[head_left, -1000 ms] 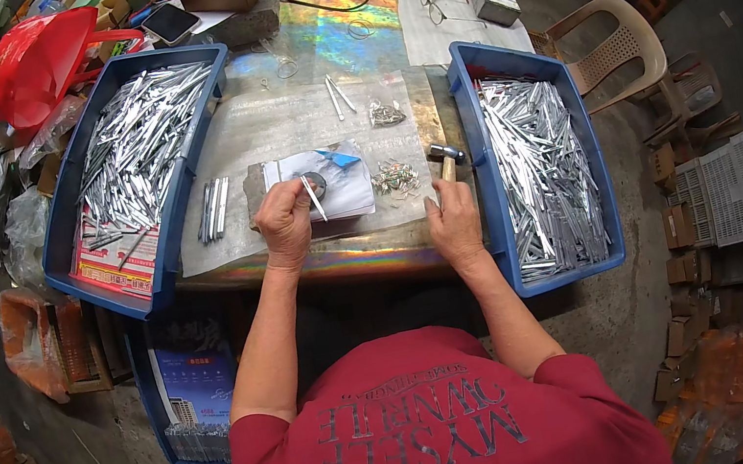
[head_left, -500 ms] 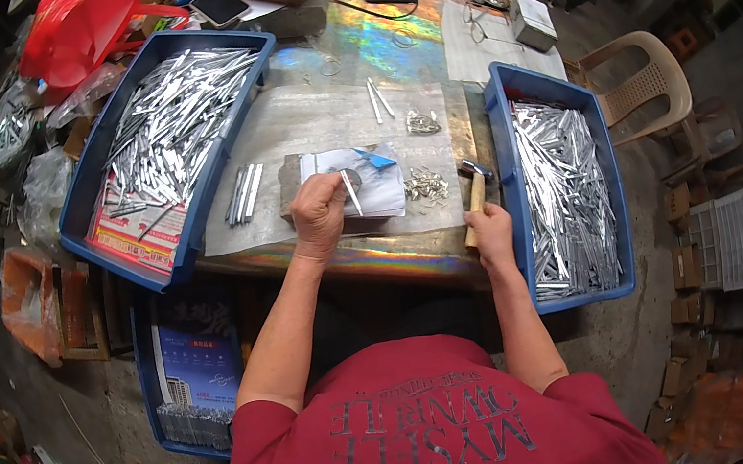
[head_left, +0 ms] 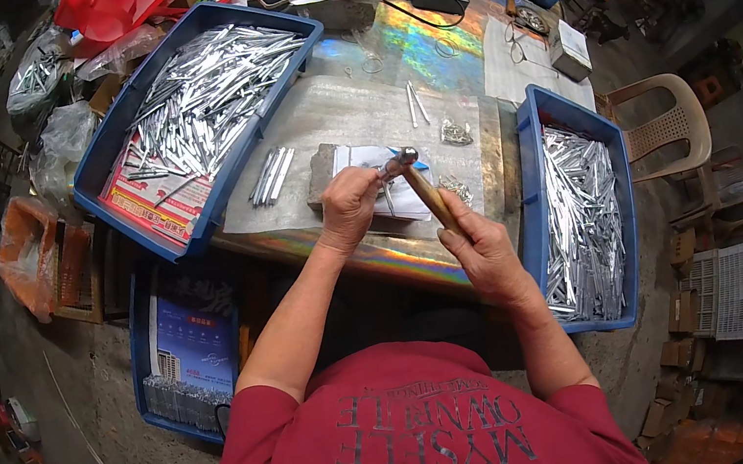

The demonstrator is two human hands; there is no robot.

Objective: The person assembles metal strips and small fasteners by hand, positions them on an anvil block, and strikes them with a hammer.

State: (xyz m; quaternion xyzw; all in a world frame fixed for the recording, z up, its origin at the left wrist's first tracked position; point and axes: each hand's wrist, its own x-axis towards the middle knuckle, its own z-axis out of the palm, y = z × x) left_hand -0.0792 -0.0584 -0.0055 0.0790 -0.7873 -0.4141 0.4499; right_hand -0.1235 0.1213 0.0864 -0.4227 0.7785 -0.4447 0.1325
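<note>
Worktable: trays, a block and loose metal parts are borne on the worktable (head_left: 416,35); a pale sheet (head_left: 242,217) is spread over part of it.
Left blue tray: silver strips are heaped in the left blue tray (head_left: 255,143), set at an angle.
Right blue tray: more strips are piled in the right blue tray (head_left: 534,193), just beside the right forearm.
Block: loose white paper (head_left: 352,154) is carried on the grey block (head_left: 321,171) in front of the person.
Right hand: the right hand (head_left: 486,251) is wrapped firmly round the hammer's handle.
Hammer: the head of the hammer (head_left: 425,191) is held over the block, just beside the left fingertips; whether anything is touched by it cannot be told. Those fingers could be struck if the swing were misjudged.
Left hand: the fingers of the left hand (head_left: 352,206) are drawn together in a pinch on a slim strip.
Strip row: several strips (head_left: 274,178) are laid side by side, left of the block.
Small-part piles: two piles (head_left: 455,132) are gathered right of the block; pieces could be scattered by a hard jolt.
Slim strip: the slim strip (head_left: 389,197) is held above the papered block, partly hidden by the hammer; it could be bent by an off-centre blow, or made to skid if the paper slipped.
</note>
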